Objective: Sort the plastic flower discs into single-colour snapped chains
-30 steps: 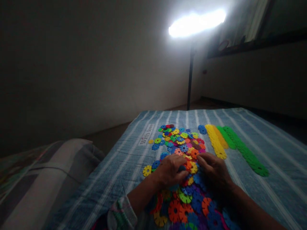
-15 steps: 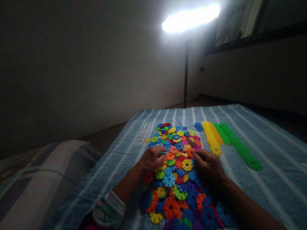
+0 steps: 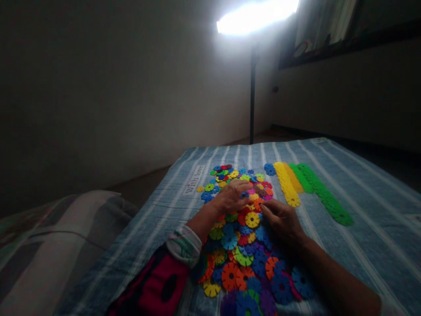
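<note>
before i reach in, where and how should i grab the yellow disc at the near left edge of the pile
I'd pinch the yellow disc by its near rim, coming from the near left. It lies roughly flat, with that rim facing the striped cloth, while its far side meets the pile. The notches around its edge may help a fingertip catch.

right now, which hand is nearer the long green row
Right. The right hand is at the pile, left of the long green row; the left hand is farther left.
</note>
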Action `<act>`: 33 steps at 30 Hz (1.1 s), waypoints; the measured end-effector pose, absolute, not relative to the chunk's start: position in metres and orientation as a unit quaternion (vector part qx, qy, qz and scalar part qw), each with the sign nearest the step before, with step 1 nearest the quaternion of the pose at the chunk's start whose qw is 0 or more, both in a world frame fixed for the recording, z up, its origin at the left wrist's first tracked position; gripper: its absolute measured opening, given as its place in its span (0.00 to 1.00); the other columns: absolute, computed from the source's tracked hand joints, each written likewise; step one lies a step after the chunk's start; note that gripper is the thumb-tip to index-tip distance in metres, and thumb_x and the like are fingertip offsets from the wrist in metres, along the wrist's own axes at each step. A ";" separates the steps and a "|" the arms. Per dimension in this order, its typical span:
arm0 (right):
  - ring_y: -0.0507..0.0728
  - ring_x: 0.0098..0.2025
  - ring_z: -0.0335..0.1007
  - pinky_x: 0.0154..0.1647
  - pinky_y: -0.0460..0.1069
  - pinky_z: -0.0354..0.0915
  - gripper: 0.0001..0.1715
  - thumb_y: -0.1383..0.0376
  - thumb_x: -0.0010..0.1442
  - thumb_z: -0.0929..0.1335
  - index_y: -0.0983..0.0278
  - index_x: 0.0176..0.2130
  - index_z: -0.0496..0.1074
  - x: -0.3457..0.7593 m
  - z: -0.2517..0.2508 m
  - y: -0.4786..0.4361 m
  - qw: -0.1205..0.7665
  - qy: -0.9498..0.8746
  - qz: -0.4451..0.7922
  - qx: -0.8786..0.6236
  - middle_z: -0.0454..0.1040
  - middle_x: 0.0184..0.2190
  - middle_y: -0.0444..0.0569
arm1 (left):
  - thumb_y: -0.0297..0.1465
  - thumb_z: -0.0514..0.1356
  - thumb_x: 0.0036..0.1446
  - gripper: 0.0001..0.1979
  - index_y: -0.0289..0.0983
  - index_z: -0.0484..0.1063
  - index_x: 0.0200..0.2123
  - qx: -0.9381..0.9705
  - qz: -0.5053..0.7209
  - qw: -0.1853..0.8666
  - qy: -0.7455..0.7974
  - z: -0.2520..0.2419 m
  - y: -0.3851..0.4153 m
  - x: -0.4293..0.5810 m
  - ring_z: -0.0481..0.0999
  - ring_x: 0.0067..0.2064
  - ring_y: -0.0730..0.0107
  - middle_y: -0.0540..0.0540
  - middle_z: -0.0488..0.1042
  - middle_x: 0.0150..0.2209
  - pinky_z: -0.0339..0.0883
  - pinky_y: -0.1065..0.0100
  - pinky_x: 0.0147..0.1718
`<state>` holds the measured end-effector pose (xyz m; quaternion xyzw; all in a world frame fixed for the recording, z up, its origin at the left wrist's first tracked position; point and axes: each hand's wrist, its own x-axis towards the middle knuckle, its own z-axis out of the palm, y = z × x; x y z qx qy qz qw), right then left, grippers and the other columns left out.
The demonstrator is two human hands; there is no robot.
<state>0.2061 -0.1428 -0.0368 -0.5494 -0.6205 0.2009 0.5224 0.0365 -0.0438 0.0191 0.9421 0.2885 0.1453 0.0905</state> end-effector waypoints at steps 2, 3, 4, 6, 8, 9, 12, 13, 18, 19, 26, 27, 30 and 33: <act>0.54 0.29 0.72 0.30 0.46 0.66 0.14 0.59 0.57 0.65 0.64 0.30 0.76 0.206 -0.037 -0.142 0.526 -0.624 0.191 -0.546 0.77 0.27 0.48 | 0.34 0.58 0.55 0.19 0.40 0.69 0.51 0.954 0.110 0.074 0.270 0.017 -0.041 0.046 0.66 0.56 0.60 0.44 0.70 0.53 0.59 0.58 0.57; 0.54 0.28 0.71 0.30 0.46 0.65 0.14 0.59 0.57 0.65 0.64 0.29 0.76 0.206 -0.037 -0.142 0.527 -0.626 0.185 -0.545 0.76 0.26 0.48 | 0.35 0.58 0.55 0.20 0.41 0.69 0.51 0.957 0.091 0.066 0.269 0.016 -0.041 0.048 0.66 0.56 0.59 0.44 0.70 0.52 0.59 0.58 0.56; 0.53 0.27 0.71 0.29 0.46 0.65 0.14 0.59 0.57 0.64 0.64 0.28 0.76 0.206 -0.037 -0.141 0.526 -0.630 0.179 -0.543 0.76 0.25 0.47 | 0.36 0.59 0.55 0.19 0.42 0.69 0.51 0.957 0.073 0.057 0.274 0.016 -0.041 0.049 0.66 0.55 0.58 0.44 0.70 0.52 0.60 0.57 0.55; 0.53 0.26 0.69 0.27 0.45 0.63 0.15 0.60 0.58 0.64 0.63 0.26 0.74 0.206 -0.035 -0.141 0.520 -0.638 0.168 -0.542 0.74 0.23 0.46 | 0.35 0.59 0.54 0.16 0.42 0.71 0.47 0.955 0.049 0.041 0.289 0.017 -0.044 0.048 0.67 0.53 0.59 0.44 0.71 0.49 0.62 0.59 0.52; 0.52 0.25 0.68 0.26 0.45 0.62 0.15 0.60 0.58 0.64 0.63 0.25 0.74 0.205 -0.033 -0.142 0.515 -0.643 0.161 -0.544 0.73 0.22 0.46 | 0.33 0.57 0.54 0.10 0.40 0.72 0.40 0.953 0.032 0.031 0.299 0.020 -0.049 0.042 0.69 0.48 0.62 0.45 0.71 0.45 0.64 0.62 0.49; 0.52 0.25 0.68 0.26 0.45 0.62 0.16 0.60 0.58 0.63 0.63 0.25 0.74 0.205 -0.032 -0.142 0.514 -0.643 0.159 -0.546 0.73 0.22 0.46 | 0.31 0.56 0.54 0.07 0.39 0.71 0.37 0.953 0.024 0.029 0.300 0.023 -0.052 0.039 0.70 0.46 0.64 0.45 0.71 0.43 0.64 0.64 0.48; 0.52 0.25 0.68 0.26 0.45 0.62 0.16 0.60 0.58 0.63 0.63 0.25 0.74 0.205 -0.032 -0.142 0.512 -0.640 0.159 -0.551 0.73 0.22 0.46 | 0.29 0.54 0.53 0.05 0.37 0.70 0.31 0.952 -0.002 0.029 0.304 0.033 -0.061 0.026 0.70 0.42 0.65 0.44 0.72 0.38 0.65 0.66 0.44; 0.52 0.25 0.67 0.26 0.45 0.61 0.16 0.60 0.58 0.63 0.63 0.25 0.74 0.204 -0.033 -0.142 0.511 -0.639 0.158 -0.553 0.73 0.22 0.46 | 0.28 0.54 0.53 0.05 0.37 0.70 0.30 0.950 -0.013 0.029 0.312 0.036 -0.063 0.022 0.71 0.41 0.65 0.44 0.72 0.37 0.65 0.66 0.43; 0.51 0.23 0.65 0.25 0.45 0.60 0.17 0.60 0.58 0.63 0.63 0.23 0.73 0.203 -0.038 -0.139 0.521 -0.638 0.138 -0.550 0.71 0.20 0.44 | 0.30 0.54 0.52 0.08 0.38 0.72 0.33 0.918 -0.042 0.016 0.394 0.048 -0.064 0.005 0.73 0.39 0.62 0.44 0.74 0.36 0.66 0.64 0.40; 0.51 0.23 0.65 0.25 0.45 0.60 0.17 0.61 0.58 0.63 0.63 0.23 0.73 0.203 -0.039 -0.139 0.524 -0.637 0.134 -0.549 0.71 0.20 0.44 | 0.31 0.55 0.52 0.09 0.39 0.73 0.35 0.914 -0.040 0.013 0.403 0.049 -0.062 0.004 0.73 0.40 0.61 0.44 0.74 0.36 0.66 0.63 0.40; 0.51 0.24 0.67 0.26 0.45 0.60 0.14 0.61 0.58 0.64 0.63 0.26 0.74 0.203 -0.038 -0.138 0.524 -0.638 0.142 -0.547 0.73 0.22 0.44 | 0.31 0.55 0.55 0.12 0.38 0.73 0.40 0.930 0.037 0.003 0.365 0.040 -0.030 0.045 0.72 0.46 0.61 0.43 0.74 0.41 0.65 0.63 0.46; 0.52 0.24 0.67 0.26 0.45 0.61 0.14 0.61 0.58 0.64 0.62 0.26 0.74 0.203 -0.037 -0.138 0.525 -0.638 0.144 -0.545 0.73 0.22 0.44 | 0.32 0.55 0.55 0.13 0.37 0.72 0.43 0.934 0.045 0.005 0.354 0.036 -0.024 0.055 0.71 0.49 0.60 0.42 0.74 0.44 0.64 0.63 0.49; 0.52 0.25 0.68 0.27 0.45 0.61 0.14 0.62 0.59 0.63 0.62 0.26 0.74 0.203 -0.036 -0.139 0.525 -0.640 0.147 -0.542 0.74 0.23 0.45 | 0.41 0.57 0.56 0.23 0.37 0.68 0.53 0.931 0.036 0.022 0.363 0.023 -0.011 0.079 0.64 0.58 0.54 0.39 0.67 0.55 0.58 0.56 0.56; 0.52 0.26 0.69 0.28 0.45 0.62 0.14 0.62 0.59 0.63 0.62 0.27 0.74 0.203 -0.037 -0.139 0.524 -0.641 0.150 -0.541 0.74 0.23 0.45 | 0.48 0.55 0.56 0.27 0.40 0.67 0.54 0.931 0.019 0.033 0.362 0.017 -0.009 0.089 0.64 0.58 0.51 0.39 0.67 0.56 0.58 0.52 0.55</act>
